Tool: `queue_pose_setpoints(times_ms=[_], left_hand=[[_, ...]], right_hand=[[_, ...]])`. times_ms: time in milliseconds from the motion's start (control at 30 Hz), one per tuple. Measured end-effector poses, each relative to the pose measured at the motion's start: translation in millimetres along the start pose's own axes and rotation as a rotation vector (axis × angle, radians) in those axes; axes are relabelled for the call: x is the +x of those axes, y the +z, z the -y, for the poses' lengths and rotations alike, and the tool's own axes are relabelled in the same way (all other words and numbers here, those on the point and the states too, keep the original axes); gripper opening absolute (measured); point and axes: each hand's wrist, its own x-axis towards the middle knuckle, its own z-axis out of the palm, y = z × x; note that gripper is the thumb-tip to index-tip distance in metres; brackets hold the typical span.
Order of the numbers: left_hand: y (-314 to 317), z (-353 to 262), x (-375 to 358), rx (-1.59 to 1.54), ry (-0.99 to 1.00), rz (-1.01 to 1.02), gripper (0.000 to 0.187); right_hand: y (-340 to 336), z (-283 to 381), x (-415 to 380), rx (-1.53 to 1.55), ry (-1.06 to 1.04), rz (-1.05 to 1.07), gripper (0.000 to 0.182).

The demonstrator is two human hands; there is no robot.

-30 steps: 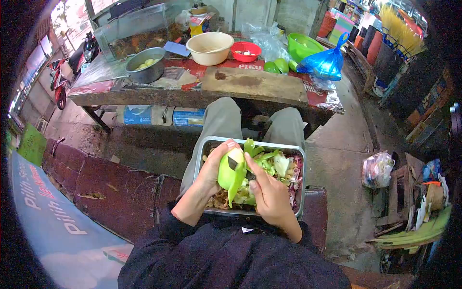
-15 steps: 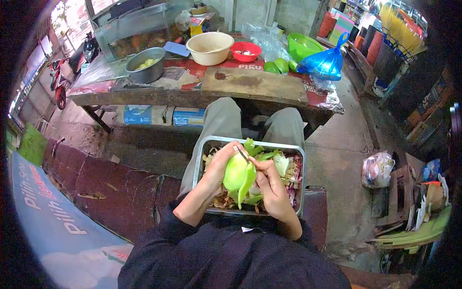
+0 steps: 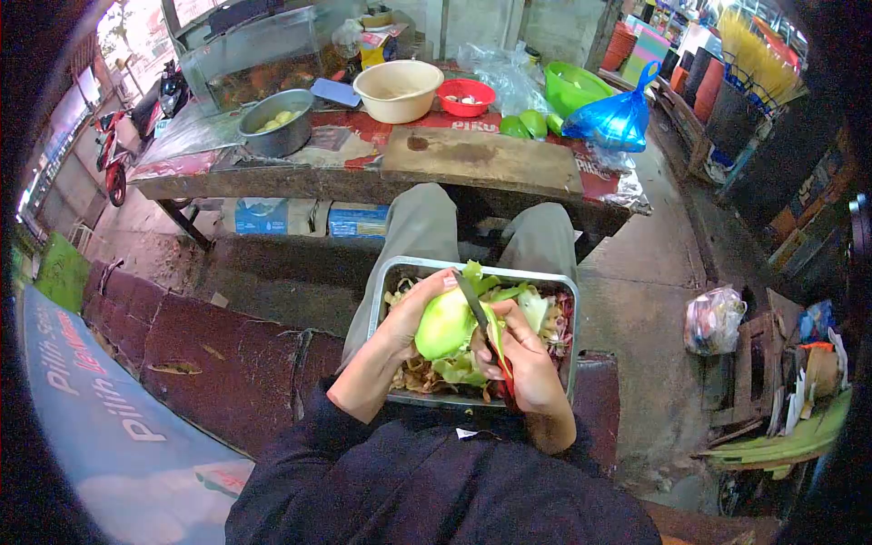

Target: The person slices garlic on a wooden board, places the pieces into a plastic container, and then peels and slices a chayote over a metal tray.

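Note:
My left hand (image 3: 411, 318) is closed around a partly peeled, pale green chayote (image 3: 445, 325) and holds it over a metal tray (image 3: 574, 363) on my lap. In my right hand (image 3: 529, 368) is a knife with a dark blade (image 3: 472, 300) and a red handle, of which only part shows. The blade lies along the right side of the chayote. A strip of green peel hangs by the blade and my right fingers. Beneath both hands the tray holds green peelings (image 3: 459, 371), pale brown scraps and purplish onion-like skins.
A low table (image 3: 472, 159) ahead bears a grey pot (image 3: 304, 136) with peeled pieces, a cream basin (image 3: 397, 107), a red bowl (image 3: 466, 107), a green basin (image 3: 572, 89), whole green chayotes (image 3: 524, 125) and a blue plastic bag (image 3: 613, 118). A filled plastic bag (image 3: 715, 321) stands at right.
My right hand has turned and shifted slightly right and down, bringing the knife's blade and red handle into view. The peel strip that hung over the chayote's front has moved right.

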Motion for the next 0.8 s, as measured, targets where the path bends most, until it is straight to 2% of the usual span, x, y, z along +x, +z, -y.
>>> queue_pose_setpoints(times_ms=[100, 333, 400, 433, 500, 533, 567, 633, 700, 767, 800], left_hand=[[-5, 3, 1, -0.065, -0.068, 0.020, 0.033], [-21, 8, 9, -0.043, -0.051, 0.119, 0.033], [-28, 6, 11, -0.077, -0.076, 0.282, 0.022], [-24, 6, 9, -0.078, -0.077, 0.282, 0.022], [-12, 7, 4, -0.112, 0.031, 0.141, 0.031], [-15, 12, 7, -0.189, 0.038, 0.132, 0.029], [-14, 11, 7, -0.188, 0.041, 0.132, 0.029], [-6, 5, 3, -0.238, 0.102, 0.095, 0.031], [0, 2, -2, -0.229, 0.079, 0.056, 0.038], [0, 3, -3, -0.178, 0.134, 0.140, 0.049], [0, 4, -2, -0.177, 0.135, 0.141, 0.049]], right_hand=[[-1, -2, 1, -0.031, 0.004, -0.014, 0.021], [-5, -1, 1, -0.057, 0.014, 0.003, 0.022], [-1, 4, 0, -0.339, -0.077, 0.075, 0.028], [1, 3, 0, -0.338, -0.076, 0.074, 0.028], [6, 0, 2, -0.510, -0.326, 0.090, 0.035], [5, 1, 3, -0.616, -0.308, 0.097, 0.044], [7, 2, 1, -0.616, -0.310, 0.099, 0.044], [11, 4, -5, -0.620, -0.145, 0.103, 0.051], [6, 0, -3, -0.730, -0.209, 0.112, 0.054], [5, -2, -2, -0.822, -0.411, 0.154, 0.055], [8, 1, -3, -0.822, -0.413, 0.153, 0.055]])
